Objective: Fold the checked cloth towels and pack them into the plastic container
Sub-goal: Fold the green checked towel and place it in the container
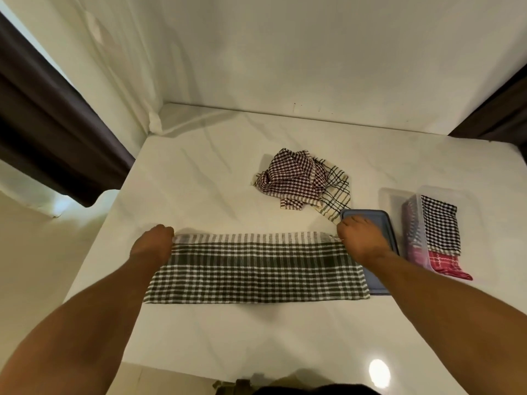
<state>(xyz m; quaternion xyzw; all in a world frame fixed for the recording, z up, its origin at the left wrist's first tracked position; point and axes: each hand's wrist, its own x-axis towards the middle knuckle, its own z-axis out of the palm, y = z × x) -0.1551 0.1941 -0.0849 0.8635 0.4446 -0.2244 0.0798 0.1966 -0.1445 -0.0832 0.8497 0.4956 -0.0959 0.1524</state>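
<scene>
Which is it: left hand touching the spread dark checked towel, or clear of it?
Touching. The head view shows the left hand with fingers curled onto the far left corner of the dark checked towel.

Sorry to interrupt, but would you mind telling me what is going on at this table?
A person is folding a checked towel on the table: the left hand and right hand each pinch a far corner. Crumpled towels lie behind it. The container on the right already holds folded towels, with the blue lid beside it.

Wht table [216,178], dk curtains [42,124].
</scene>
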